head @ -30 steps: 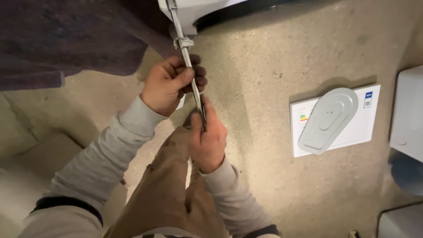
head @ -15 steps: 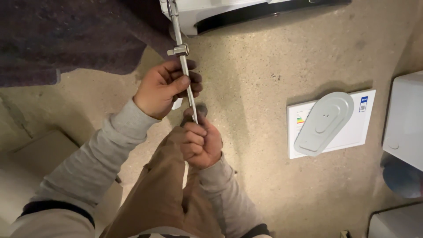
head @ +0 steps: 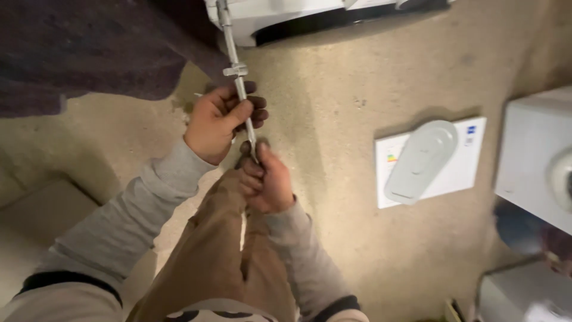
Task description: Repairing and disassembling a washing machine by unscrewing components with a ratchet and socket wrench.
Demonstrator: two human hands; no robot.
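The floor [head: 333, 119] is rough and sandy in colour. A big white machine [head: 310, 15] sits at its top edge. A white box [head: 530, 155] stands at the right edge, and near it lies a flat white card [head: 459, 170] with a grey plastic piece [head: 420, 161] on top. A long thin metal rod [head: 238, 77] runs down from the machine. The left hand [head: 217, 122] is wrapped tight around the rod. Just below, the right hand [head: 268, 182] is squeezed shut on the rod's lower end.
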